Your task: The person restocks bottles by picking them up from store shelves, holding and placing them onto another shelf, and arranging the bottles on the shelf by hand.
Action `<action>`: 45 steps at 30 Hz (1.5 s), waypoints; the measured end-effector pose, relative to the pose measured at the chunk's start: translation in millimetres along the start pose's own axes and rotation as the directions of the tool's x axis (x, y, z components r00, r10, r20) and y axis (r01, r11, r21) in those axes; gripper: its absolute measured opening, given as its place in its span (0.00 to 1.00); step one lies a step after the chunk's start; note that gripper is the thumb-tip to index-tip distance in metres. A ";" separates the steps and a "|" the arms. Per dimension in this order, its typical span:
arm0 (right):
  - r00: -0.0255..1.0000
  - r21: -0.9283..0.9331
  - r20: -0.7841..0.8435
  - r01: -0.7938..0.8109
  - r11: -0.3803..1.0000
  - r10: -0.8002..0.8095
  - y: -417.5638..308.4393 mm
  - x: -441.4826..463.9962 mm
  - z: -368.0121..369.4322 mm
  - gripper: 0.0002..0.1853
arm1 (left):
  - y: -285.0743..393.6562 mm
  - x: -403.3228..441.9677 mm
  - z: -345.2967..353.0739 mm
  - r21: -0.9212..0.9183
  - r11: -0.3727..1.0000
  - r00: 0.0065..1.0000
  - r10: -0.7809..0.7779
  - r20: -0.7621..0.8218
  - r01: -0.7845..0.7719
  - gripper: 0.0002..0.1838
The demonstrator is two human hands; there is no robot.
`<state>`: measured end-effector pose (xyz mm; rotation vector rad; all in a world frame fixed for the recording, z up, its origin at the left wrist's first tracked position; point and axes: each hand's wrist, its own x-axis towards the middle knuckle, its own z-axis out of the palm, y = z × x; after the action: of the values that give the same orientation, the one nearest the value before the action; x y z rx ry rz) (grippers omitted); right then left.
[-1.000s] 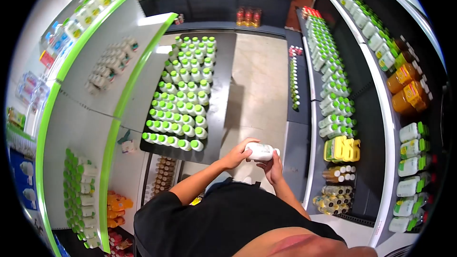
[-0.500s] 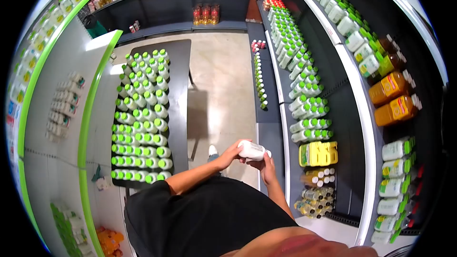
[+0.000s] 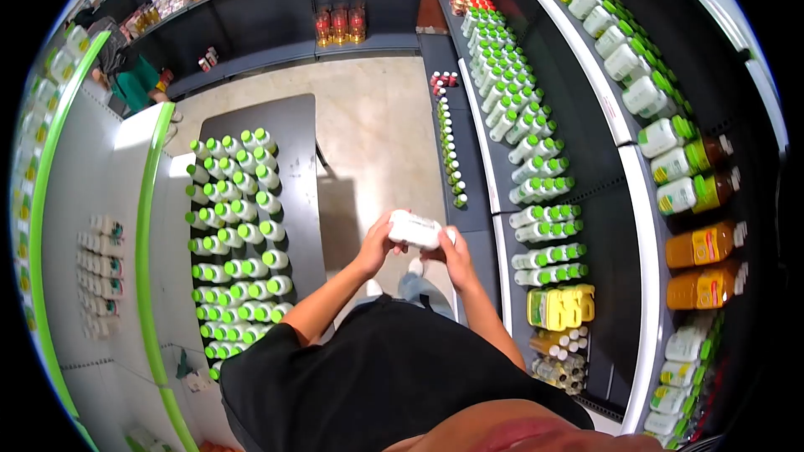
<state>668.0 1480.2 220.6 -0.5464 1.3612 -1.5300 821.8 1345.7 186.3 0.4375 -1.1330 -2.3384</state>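
Observation:
A white plastic bottle (image 3: 413,230) with small print on its label lies sideways in front of my body. My left hand (image 3: 379,241) is closed around its left end. At the other end, my right hand (image 3: 456,255) grips the bottle near its white cap (image 3: 450,235), fingers partly hidden behind it. To the left, several rows of white bottles with green caps (image 3: 243,238) stand on a dark table (image 3: 297,167), apart from both hands.
On the right, dark shelves carry green-capped bottles (image 3: 536,169), yellow jugs (image 3: 559,308) and amber jugs (image 3: 702,244). Small green-capped bottles (image 3: 448,146) line a low ledge. White shelving with green edges (image 3: 151,226) stands left. A person in green (image 3: 134,84) is at the far left.
My view has shifted, and the bottle now appears slightly higher and further left, with its printed label turned more toward me. Both hands still hold it. More of the other person shows.

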 end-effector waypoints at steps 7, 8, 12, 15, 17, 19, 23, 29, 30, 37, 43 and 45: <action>0.901 0.102 0.083 -0.433 0.896 0.426 33.5 91.3 -47.8 0.26 | 24.8 101.7 -20.3 0.422 0.897 0.990 -0.136 -0.025 0.134 0.17; 0.872 0.144 0.101 -0.489 0.860 0.479 38.3 105.1 -55.0 0.27 | 26.5 115.3 -18.9 0.454 0.878 0.988 -0.148 -0.049 0.154 0.17; 0.915 0.204 0.065 -0.402 0.892 0.397 13.4 204.8 -76.7 0.27 | 63.7 185.2 -15.1 0.649 0.749 0.988 -0.152 -0.023 0.131 0.18; 0.936 0.017 0.120 -0.335 0.942 0.330 -31.5 289.0 -92.4 0.22 | 119.8 234.8 -12.9 0.848 0.522 0.977 -0.210 0.026 0.090 0.22; 0.947 -0.020 0.193 -0.258 0.966 0.257 -64.6 339.1 -85.2 0.21 | 137.8 265.8 -25.0 0.886 0.462 0.980 -0.185 0.072 0.022 0.25; 0.931 -0.091 0.264 -0.236 0.968 0.252 -104.7 374.3 -70.5 0.19 | 154.4 289.6 -33.7 0.878 0.479 0.979 -0.185 0.088 0.011 0.27; 0.864 -0.137 0.432 -0.218 0.966 0.257 -141.6 428.6 -56.2 0.18 | 151.3 321.5 -60.3 0.636 0.772 0.998 -0.033 0.059 -0.011 0.31; 0.790 -0.039 0.564 -0.264 0.964 0.240 -137.8 499.0 -47.5 0.17 | 121.6 372.4 -104.5 0.009 0.983 0.982 -0.182 0.043 0.182 0.48; 0.784 -0.037 0.575 -0.262 0.964 0.235 -139.5 514.3 -44.9 0.17 | 124.0 386.1 -109.6 -0.029 0.981 0.980 -0.189 0.065 0.191 0.50; 0.883 -0.028 0.433 -0.186 0.982 0.180 -173.9 643.2 -76.2 0.19 | 165.8 554.9 -157.3 -0.057 0.955 0.943 -0.276 0.186 0.291 0.45; 0.976 0.135 -0.181 -0.097 0.986 0.121 -218.5 756.7 -125.3 0.15 | 211.5 743.8 -168.0 0.602 0.790 0.956 -0.253 0.150 0.115 0.25; 0.942 0.187 -0.302 -0.095 0.978 0.149 -218.8 788.6 -140.5 0.17 | 213.0 793.0 -171.8 0.504 0.851 0.939 -0.279 0.200 0.145 0.25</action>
<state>140.0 840.9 176.1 -0.1090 1.4547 -1.6597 315.8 676.6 198.8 0.4478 -1.9099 -2.3314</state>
